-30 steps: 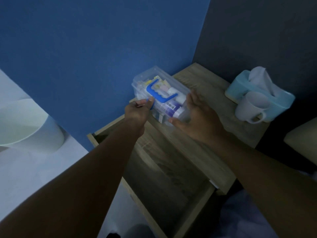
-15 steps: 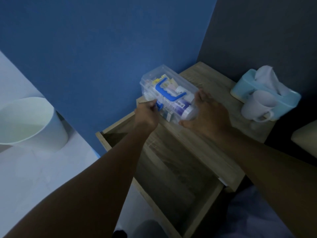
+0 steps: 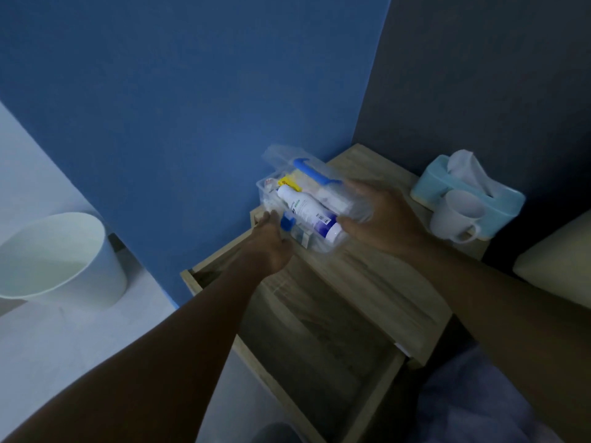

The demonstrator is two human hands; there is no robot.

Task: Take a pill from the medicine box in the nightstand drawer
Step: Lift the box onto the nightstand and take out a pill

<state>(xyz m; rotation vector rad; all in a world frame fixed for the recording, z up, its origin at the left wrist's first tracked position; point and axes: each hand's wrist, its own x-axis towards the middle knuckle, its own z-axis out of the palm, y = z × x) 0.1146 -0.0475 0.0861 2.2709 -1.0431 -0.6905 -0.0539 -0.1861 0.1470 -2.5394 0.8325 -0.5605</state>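
The medicine box [image 3: 303,203] sits on the nightstand counter [image 3: 377,276] above the open drawer [image 3: 319,346], its lid tipped up toward the wall and its long axis running away from me to the left. My right hand [image 3: 380,219] grips its near-right end; my left hand [image 3: 271,244] touches the blue latch [image 3: 287,222], fingers loosely curled, nearer the white bottle [image 3: 307,212] inside.

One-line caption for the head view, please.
Both hands, left hand and right hand, opening the clear medicine box on the nightstand above its open drawer.
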